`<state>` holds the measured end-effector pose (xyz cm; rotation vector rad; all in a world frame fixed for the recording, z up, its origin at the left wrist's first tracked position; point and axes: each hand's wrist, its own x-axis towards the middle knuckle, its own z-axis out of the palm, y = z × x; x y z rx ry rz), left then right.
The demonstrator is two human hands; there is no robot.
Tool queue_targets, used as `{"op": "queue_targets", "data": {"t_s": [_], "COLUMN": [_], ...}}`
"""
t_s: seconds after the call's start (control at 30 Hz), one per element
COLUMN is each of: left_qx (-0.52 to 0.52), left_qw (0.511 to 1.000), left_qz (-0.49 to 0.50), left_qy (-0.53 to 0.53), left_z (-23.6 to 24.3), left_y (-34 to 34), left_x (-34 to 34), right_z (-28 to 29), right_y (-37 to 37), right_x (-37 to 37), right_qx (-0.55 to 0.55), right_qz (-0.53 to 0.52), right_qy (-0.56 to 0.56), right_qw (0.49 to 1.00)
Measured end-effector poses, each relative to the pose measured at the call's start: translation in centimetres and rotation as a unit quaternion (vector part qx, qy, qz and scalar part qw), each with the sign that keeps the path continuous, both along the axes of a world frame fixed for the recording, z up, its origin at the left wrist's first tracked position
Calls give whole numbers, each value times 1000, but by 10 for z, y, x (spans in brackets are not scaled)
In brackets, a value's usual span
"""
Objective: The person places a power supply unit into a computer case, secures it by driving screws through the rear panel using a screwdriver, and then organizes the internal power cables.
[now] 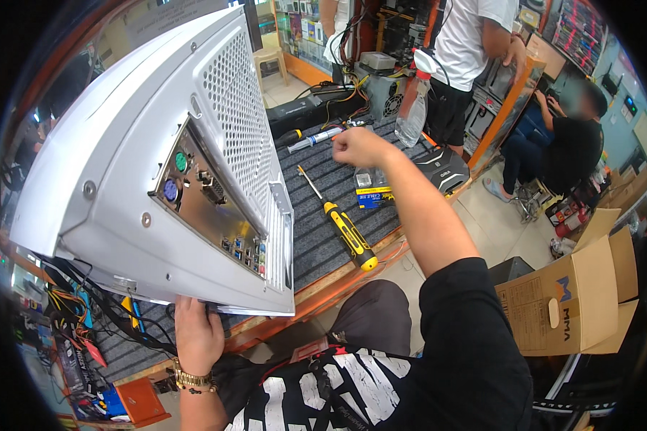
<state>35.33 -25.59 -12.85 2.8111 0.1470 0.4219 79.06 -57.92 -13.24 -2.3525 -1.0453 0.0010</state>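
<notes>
A white computer case (122, 187) stood left on the bench (313, 266), its inside hidden. The left hand (198, 334) met its near edge, fingertips covered, grip impossible to tell; the right hand (363, 149) curled closed. Right, a cardboard box (564, 305) gaped, contents unseen.

My bench (310, 299) has a wooden edge and a grey mat (303, 233) with dark stripes. A white computer case (115, 154) rests on it at my left, near black cables (111, 296). To its right I have a yellow-and-black screwdriver (350, 235), a syringe (315, 139), a yellow-and-blue box (372, 197), a clear spray bottle (411, 118) and, farther back, a metal power supply (385, 95).
</notes>
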Motion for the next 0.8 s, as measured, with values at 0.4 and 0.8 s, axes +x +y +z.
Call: {"op": "queue_targets", "data": {"t_s": [0.4,0.8], "left_qx": [7,-10], "left_qw": [999,999], "left_qz": [-16,-18], "left_qy": [-36,-30], "left_z": [-2,6], "left_y": [-1,-4], "left_x": [2,3], "right_z": [11,-10], "right_y": [-61,-93], "right_x": [27,21], "right_qx": [-121,-127], "right_qz": [-146,-119], "right_qy": [-50,-4], "right_qw": [981,985]}}
